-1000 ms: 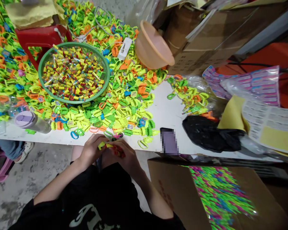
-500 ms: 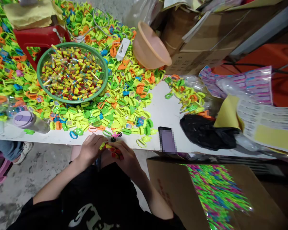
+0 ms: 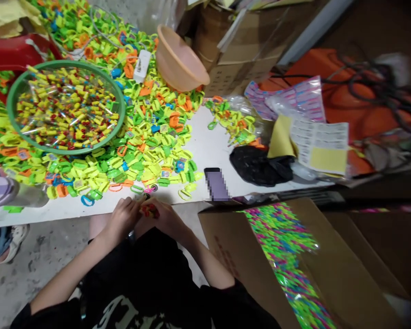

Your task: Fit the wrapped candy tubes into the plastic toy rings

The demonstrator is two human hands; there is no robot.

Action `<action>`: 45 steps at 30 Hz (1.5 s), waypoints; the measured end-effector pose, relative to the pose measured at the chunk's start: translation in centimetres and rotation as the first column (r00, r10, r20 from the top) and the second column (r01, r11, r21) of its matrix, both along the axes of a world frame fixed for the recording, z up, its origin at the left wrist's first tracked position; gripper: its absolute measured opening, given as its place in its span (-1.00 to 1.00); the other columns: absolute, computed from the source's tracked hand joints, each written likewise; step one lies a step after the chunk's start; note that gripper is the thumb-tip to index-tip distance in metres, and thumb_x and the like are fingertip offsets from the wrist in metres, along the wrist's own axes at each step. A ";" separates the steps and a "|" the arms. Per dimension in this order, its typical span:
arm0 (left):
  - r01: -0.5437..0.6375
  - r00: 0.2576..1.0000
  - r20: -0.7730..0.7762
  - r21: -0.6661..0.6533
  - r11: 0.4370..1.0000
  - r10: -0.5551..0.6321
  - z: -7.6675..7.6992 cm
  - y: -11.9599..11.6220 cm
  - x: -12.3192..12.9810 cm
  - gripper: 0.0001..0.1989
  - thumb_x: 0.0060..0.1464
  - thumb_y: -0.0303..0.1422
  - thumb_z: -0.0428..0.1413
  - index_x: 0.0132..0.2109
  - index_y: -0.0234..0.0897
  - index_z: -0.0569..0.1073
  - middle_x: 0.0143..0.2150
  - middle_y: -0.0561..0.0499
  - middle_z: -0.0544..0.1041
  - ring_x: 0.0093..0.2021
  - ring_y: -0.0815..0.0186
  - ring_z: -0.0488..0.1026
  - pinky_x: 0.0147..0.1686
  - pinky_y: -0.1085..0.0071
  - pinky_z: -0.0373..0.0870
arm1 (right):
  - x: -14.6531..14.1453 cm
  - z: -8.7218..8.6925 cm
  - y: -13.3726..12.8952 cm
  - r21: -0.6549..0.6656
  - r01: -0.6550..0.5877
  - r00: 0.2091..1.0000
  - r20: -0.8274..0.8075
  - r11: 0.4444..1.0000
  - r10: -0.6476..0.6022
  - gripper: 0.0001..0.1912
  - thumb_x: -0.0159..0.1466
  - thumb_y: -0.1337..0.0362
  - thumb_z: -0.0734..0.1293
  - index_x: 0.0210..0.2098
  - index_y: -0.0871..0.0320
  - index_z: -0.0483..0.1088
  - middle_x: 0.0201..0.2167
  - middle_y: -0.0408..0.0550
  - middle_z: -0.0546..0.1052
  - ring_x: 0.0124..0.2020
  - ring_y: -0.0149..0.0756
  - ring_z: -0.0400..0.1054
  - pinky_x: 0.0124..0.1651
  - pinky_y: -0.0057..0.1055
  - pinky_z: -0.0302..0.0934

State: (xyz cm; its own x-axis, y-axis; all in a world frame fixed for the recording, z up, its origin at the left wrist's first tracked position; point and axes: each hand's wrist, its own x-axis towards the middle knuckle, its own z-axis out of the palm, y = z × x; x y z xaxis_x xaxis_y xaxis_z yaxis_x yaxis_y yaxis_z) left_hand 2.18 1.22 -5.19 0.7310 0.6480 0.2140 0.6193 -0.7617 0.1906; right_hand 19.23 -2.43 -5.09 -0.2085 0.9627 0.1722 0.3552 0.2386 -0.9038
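Over the table's front edge, my left hand (image 3: 122, 218) and my right hand (image 3: 167, 220) are close together, fingers curled in. Between them is a small cluster of red and yellow plastic pieces (image 3: 148, 210), gripped by the right hand and met by the left fingertips. The pieces' exact kind is too small and covered to tell. Just beyond the fingers lies a small pink toy with black wheels (image 3: 150, 189), partly hidden. Bright toy watches (image 3: 157, 155) are heaped behind it. A green basket (image 3: 122, 114) holds many small yellow-and-red capped clear tubes.
A phone (image 3: 218, 185) lies near the table edge, beside a black plastic bag (image 3: 256, 167). On the left stands a lidded cup (image 3: 23, 194). A peach basin (image 3: 181, 61) and a power strip (image 3: 142, 66) sit behind. Below right, an open carton (image 3: 239, 256) holds colourful thin sticks.
The view has swung to the right, so the table things sit further left. My hands stay together at the red and yellow pieces, with fewer yellow parts showing.
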 end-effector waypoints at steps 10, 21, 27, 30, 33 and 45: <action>0.059 0.988 0.155 -0.212 0.975 -0.026 0.3 1.4 0.4 -0.42 0.26 -0.30 -0.12 0.36 -0.17 -0.13 -0.18 -0.06 0.46 -0.25 0.23 0.37 -0.22 0.35 0.32 | 0.5 -1.0 0.7 -0.098 0.089 0.996 -0.015 0.991 -0.091 -0.74 0.14 0.39 0.33 -0.18 0.09 0.26 -0.23 -0.10 0.50 -0.19 -0.30 0.41 -0.10 -0.41 0.25; 0.235 0.965 0.191 -0.332 0.914 -0.178 0.0 1.5 3.0 -0.41 0.25 -0.34 -0.09 0.34 0.02 -0.14 0.12 -0.10 0.30 0.07 0.21 0.36 0.01 0.31 0.38 | 3.6 -4.2 0.8 -0.040 0.084 0.989 0.127 0.996 -0.078 -0.68 0.14 0.32 0.36 -0.17 0.12 0.17 -0.27 -0.06 0.46 -0.25 -0.28 0.38 -0.23 -0.46 0.20; 0.152 0.982 0.175 -0.470 0.870 -0.077 0.3 2.7 4.4 -0.46 0.24 -0.28 -0.07 0.32 -0.02 -0.02 0.12 -0.10 0.30 0.03 0.22 0.39 -0.03 0.31 0.40 | 5.0 -4.4 0.3 -0.031 0.150 0.987 0.068 0.988 -0.148 -0.77 0.19 0.30 0.31 -0.17 0.13 0.24 -0.28 -0.08 0.47 -0.26 -0.31 0.38 -0.19 -0.45 0.22; 0.133 0.978 0.205 -0.499 0.856 -0.032 -0.4 3.6 4.4 -0.50 0.18 -0.25 0.00 0.25 -0.07 0.14 0.08 -0.10 0.35 -0.02 0.21 0.40 -0.07 0.29 0.41 | 5.2 -4.5 0.2 -0.047 0.177 0.984 0.016 0.983 -0.176 -0.78 0.21 0.26 0.29 -0.15 0.13 0.28 -0.26 -0.09 0.48 -0.27 -0.35 0.38 -0.18 -0.48 0.22; 0.172 0.975 0.220 -0.617 0.768 -0.041 -2.1 3.7 4.3 -0.53 0.13 -0.30 0.04 0.19 -0.13 0.22 -0.03 -0.09 0.43 -0.19 0.27 0.44 -0.21 0.35 0.45 | 5.7 -4.7 0.3 -0.119 0.188 0.982 0.019 0.975 -0.187 -0.75 0.17 0.30 0.30 -0.14 0.14 0.32 -0.28 -0.10 0.50 -0.30 -0.36 0.40 -0.21 -0.49 0.22; 0.105 0.944 0.287 -0.727 0.679 0.161 -5.4 1.5 4.9 -0.43 0.14 -0.30 0.03 0.27 -0.14 0.08 0.12 -0.16 0.34 0.08 0.18 0.36 0.05 0.15 0.34 | 5.9 -7.8 -2.0 -0.481 -0.032 0.998 0.024 0.876 0.050 -0.52 0.06 0.28 0.40 -0.01 0.08 0.35 -0.25 -0.12 0.53 -0.27 -0.28 0.43 -0.26 -0.47 0.22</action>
State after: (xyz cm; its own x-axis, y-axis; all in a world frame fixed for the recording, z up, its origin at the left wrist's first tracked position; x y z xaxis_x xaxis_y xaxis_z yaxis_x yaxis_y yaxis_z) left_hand 7.05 2.70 -10.58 0.6919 0.7106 -0.1279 0.4453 -0.2806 0.8503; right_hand 25.11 -4.48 -12.89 -0.2466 0.9157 -0.3173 0.3879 -0.2068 -0.8982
